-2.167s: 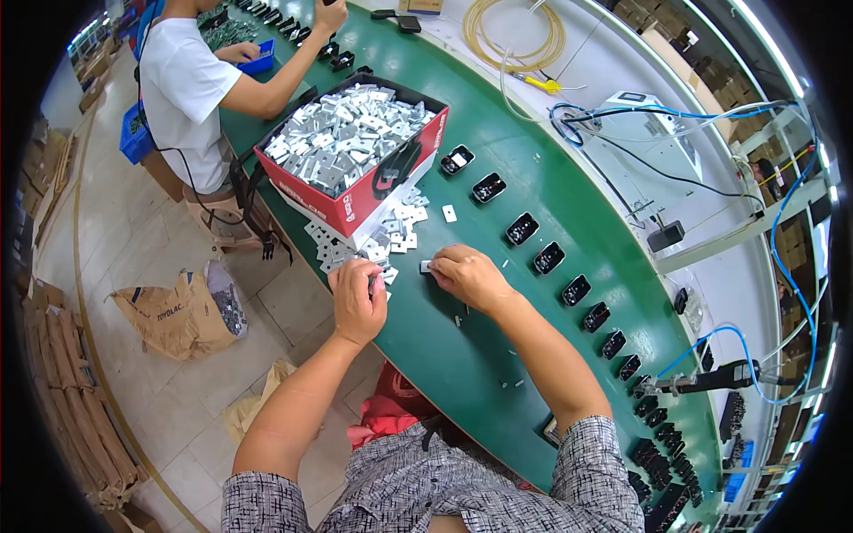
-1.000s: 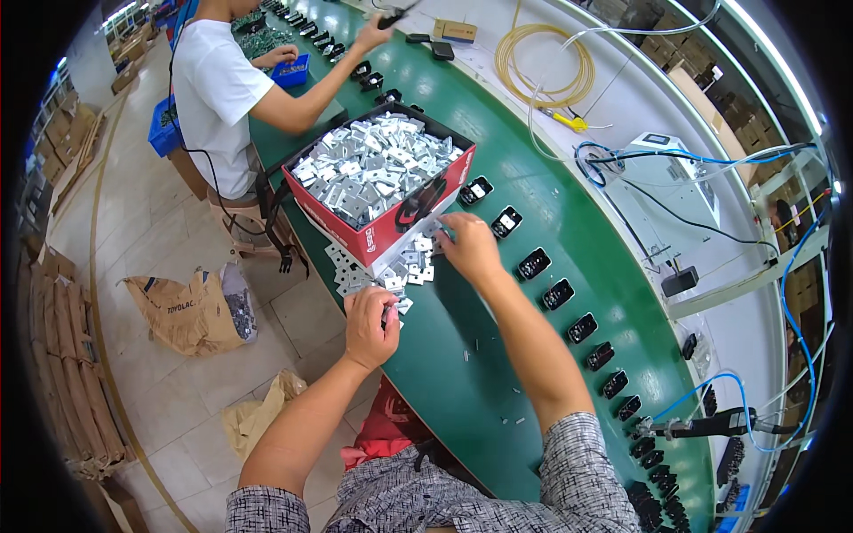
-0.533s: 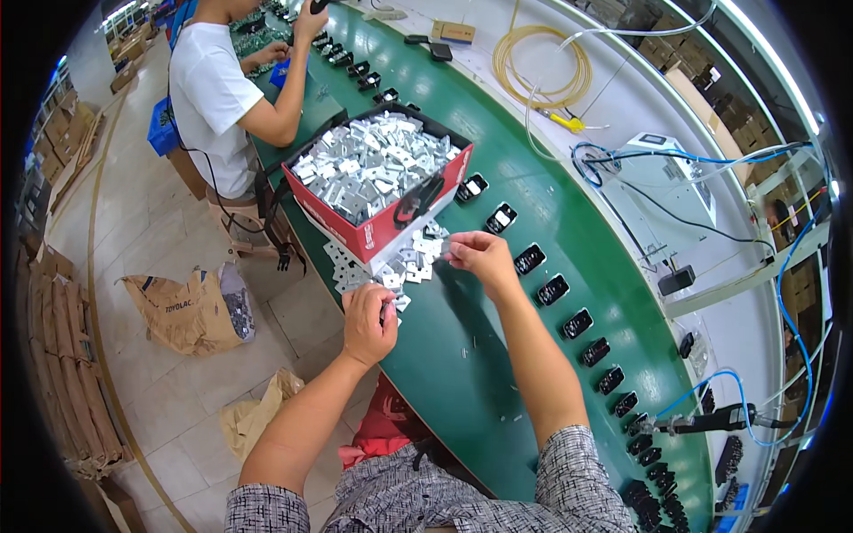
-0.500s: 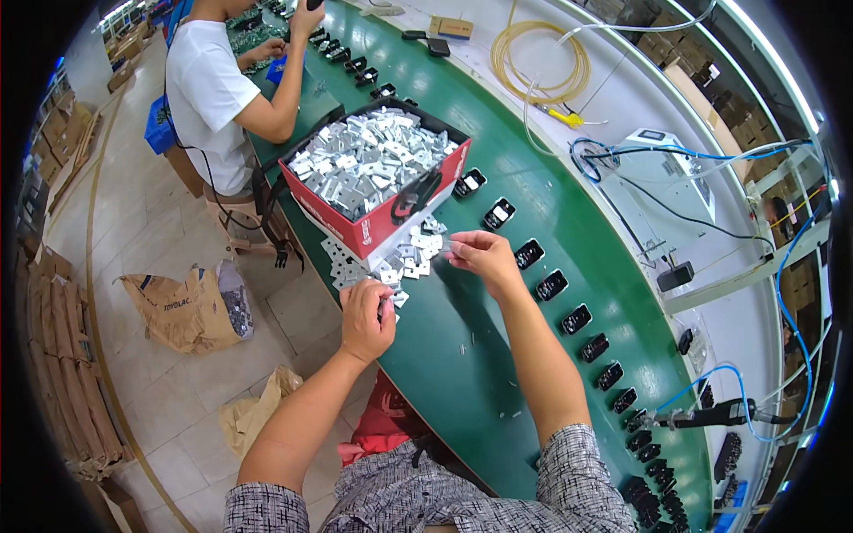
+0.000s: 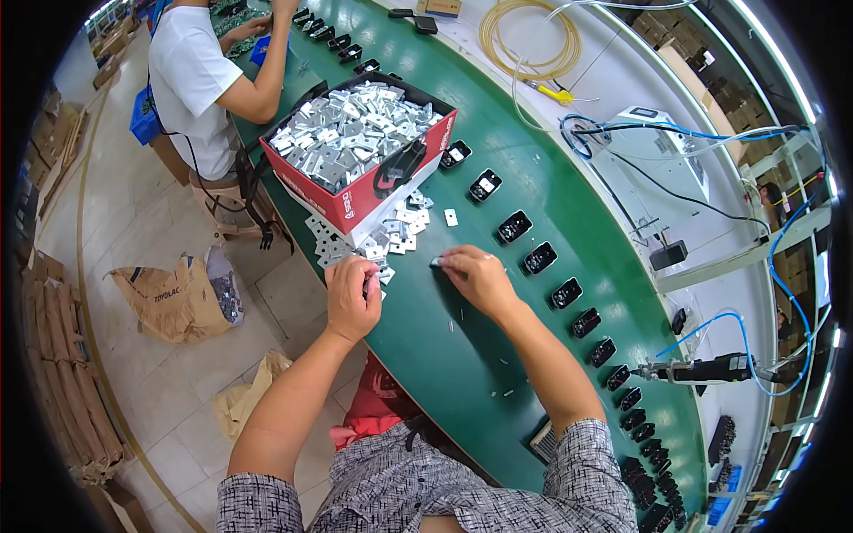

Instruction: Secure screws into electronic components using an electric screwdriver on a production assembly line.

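Observation:
My right hand (image 5: 480, 281) is over the green tabletop, thumb and fingers pinched on a small metal plate (image 5: 436, 262). My left hand (image 5: 353, 300) is curled closed at the near edge of a loose pile of metal plates (image 5: 402, 229). Something dark shows between its fingers, too small to make out. Beyond both hands stands a red and white box (image 5: 364, 202), heaped with bent silvery plates (image 5: 351, 129). One separate plate (image 5: 450, 217) lies to the right of the pile.
A curved row of black housings (image 5: 539, 258) runs along the green table (image 5: 426, 342). To the right are a cable-fed tool (image 5: 711, 369) and a pale machine (image 5: 653, 164). A co-worker in a white shirt (image 5: 191, 75) sits far left; a paper sack (image 5: 173, 302) lies on the floor.
My right hand has drawn back from the pile with a plate in its fingertips. A single plate now lies apart from the pile. The whole view has shifted slightly.

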A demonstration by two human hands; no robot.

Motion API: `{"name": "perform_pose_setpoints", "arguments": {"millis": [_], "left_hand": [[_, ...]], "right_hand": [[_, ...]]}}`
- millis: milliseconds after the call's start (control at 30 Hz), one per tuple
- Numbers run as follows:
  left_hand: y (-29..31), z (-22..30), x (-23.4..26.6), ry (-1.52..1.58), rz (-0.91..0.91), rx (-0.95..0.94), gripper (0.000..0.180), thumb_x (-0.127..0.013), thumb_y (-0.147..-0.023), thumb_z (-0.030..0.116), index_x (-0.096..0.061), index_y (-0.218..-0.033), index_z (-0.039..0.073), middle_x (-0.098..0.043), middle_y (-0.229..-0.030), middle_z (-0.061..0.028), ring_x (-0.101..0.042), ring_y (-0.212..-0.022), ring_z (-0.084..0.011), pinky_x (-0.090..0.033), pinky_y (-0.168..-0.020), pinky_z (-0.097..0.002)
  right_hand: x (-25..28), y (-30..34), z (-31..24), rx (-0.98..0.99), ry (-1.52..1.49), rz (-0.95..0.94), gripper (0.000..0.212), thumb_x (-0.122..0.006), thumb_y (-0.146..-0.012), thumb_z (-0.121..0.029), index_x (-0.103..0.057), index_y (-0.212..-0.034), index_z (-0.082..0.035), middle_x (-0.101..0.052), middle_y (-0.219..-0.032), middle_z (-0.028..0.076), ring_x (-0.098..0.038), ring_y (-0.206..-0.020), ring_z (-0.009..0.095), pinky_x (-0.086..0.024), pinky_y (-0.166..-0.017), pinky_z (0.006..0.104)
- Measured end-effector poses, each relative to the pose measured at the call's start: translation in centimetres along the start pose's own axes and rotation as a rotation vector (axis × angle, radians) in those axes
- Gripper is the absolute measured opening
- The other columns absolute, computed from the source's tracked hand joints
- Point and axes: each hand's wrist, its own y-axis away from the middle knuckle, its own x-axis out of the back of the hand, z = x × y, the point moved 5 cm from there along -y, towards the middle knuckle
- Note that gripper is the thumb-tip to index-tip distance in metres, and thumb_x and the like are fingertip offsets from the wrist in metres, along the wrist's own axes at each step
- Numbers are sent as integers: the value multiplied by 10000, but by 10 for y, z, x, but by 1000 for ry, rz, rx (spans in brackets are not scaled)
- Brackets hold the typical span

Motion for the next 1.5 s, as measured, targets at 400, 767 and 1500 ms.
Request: {"name": "perform_pose_setpoints", "arguments": {"millis": [400, 767, 1500], "left_hand": [[3, 0, -6, -2, -17, 11, 245, -580, -836, 18, -587, -1074, 75, -629, -998, -68, -560, -874, -253, -373, -899, -364], [-1, 1, -1, 1, -27, 14, 231, -572, -847, 30, -585, -1075, 71, -635, -1021, -79, -561, -890, -267, -368, -896, -367], [8, -9, 2, 53, 119, 20, 221, -535, -898, 108, -496, -1114, 79, -581, -1126, -115, -527, -992, -280, -336, -936, -383]], "right_hand": [[-9, 15, -4, 70, 252, 123, 121, -750, -801, -59, -768, -920, -50, -734, -1062, 83, -691, -827, 277, -565, -742, 361], [86, -7, 80, -230, 579, 281, 78, -694, -797, -73, -710, -778, 1, -686, -915, 173, -644, -721, 361, -552, -681, 437], [-44, -35, -80, 436, 5, 57, 344, -754, -760, 0, -719, -1093, -79, -712, -1035, 70, -671, -938, 279, -553, -814, 352]]}}
